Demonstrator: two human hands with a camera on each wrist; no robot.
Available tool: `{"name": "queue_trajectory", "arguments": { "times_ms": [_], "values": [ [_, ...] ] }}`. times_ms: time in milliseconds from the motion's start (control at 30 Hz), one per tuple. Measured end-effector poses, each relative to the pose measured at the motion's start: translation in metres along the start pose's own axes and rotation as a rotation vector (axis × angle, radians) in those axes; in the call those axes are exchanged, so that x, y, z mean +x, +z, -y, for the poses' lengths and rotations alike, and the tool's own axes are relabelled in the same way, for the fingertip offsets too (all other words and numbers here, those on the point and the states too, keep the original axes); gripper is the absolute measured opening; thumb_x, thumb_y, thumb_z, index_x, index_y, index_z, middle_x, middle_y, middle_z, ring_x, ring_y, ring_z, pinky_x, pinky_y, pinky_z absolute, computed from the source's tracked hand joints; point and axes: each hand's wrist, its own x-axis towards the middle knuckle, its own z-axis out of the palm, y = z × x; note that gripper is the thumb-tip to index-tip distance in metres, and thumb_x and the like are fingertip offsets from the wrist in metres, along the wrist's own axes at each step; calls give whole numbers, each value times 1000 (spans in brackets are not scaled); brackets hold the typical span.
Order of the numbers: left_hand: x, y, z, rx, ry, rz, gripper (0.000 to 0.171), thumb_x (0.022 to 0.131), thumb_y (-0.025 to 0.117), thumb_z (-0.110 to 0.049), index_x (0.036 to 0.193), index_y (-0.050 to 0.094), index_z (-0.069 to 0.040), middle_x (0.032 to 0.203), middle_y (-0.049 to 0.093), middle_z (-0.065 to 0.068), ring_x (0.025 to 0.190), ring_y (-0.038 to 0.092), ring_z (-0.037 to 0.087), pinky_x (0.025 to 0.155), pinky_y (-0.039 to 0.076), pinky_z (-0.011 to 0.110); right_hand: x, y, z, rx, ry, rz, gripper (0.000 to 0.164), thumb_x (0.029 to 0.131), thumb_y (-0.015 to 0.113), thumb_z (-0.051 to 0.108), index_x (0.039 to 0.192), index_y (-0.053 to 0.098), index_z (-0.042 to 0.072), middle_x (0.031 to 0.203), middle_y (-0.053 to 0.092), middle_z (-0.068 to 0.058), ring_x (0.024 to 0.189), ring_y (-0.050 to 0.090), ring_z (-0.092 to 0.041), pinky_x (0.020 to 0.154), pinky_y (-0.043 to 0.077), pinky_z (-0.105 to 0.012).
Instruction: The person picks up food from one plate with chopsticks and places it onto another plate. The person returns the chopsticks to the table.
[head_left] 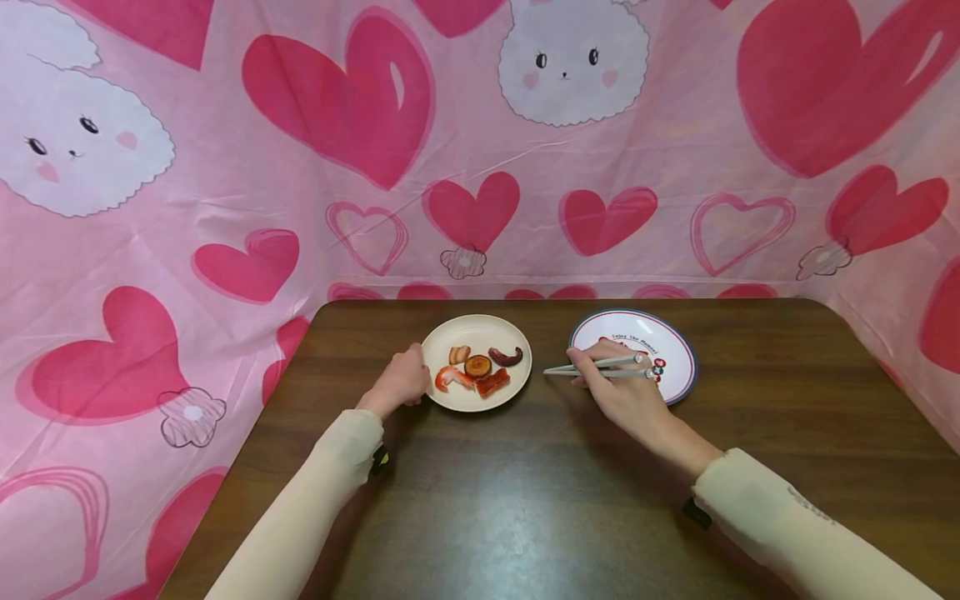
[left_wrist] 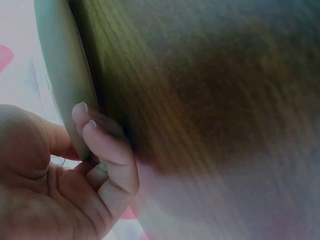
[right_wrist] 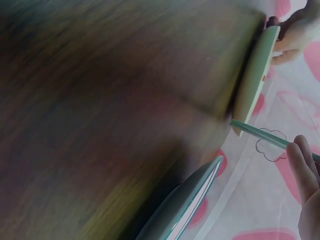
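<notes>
At the left rim of a round cream plate (head_left: 450, 403), my left hand (head_left: 402, 380) grips the edge between thumb and curled fingers; the left wrist view shows the rim (left_wrist: 70, 70) in that hold. On this plate lie a shrimp (head_left: 453, 378), a round brown mushroom-like slice (head_left: 477, 367), a dark curled tentacle (head_left: 506, 357), a reddish-brown slab (head_left: 492, 383) and a small pale-brown striped piece (head_left: 460, 355). My right hand (head_left: 626, 396) holds a pair of grey chopsticks (head_left: 621, 362), their tips together just right of the cream plate, with nothing between them.
Partly behind my right hand sits a white oval plate (head_left: 678, 375) with a blue rim and printed lettering. Both plates stand toward the far edge of the dark wooden table (head_left: 480, 500). A pink heart-patterned cloth (head_left: 525, 150) hangs behind and along the sides.
</notes>
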Motion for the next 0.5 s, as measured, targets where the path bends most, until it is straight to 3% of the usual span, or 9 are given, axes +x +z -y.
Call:
{"name": "queue_trajectory", "arguments": {
  "times_ms": [100,200,300,400,500],
  "values": [
    [0,0,0,5,2,-4,29,101,49,-3,128,46,8,70,64,14,49,58,21,47,50,31,0,0,-4,-31,-89,34,28,96,75,3,75,74,21,71,65,12,68,57,-10,63,43,-21],
    [0,0,0,5,-2,-1,28,102,50,-3,127,46,8,71,64,14,50,58,22,47,50,31,-1,0,-7,-82,-198,80,20,91,79,0,81,75,17,74,64,9,70,57,-8,64,45,-19],
    [0,0,0,7,-8,4,29,102,50,-4,128,46,8,72,64,15,50,58,22,47,50,31,-3,1,-10,-150,-308,123,9,97,77,14,89,77,11,79,65,7,72,59,-8,68,50,-21],
    [0,0,0,12,-5,4,30,103,50,-4,129,45,9,72,64,15,49,58,21,47,50,31,-4,2,-11,-198,-381,163,33,105,66,36,93,79,9,83,68,5,75,62,-9,69,55,-26],
    [0,0,0,15,-3,5,31,103,50,-5,130,45,9,72,63,15,49,57,22,47,50,31,-5,5,-12,-221,-438,207,47,107,55,45,95,79,7,87,69,2,77,65,-10,70,58,-29]
  ]
}}
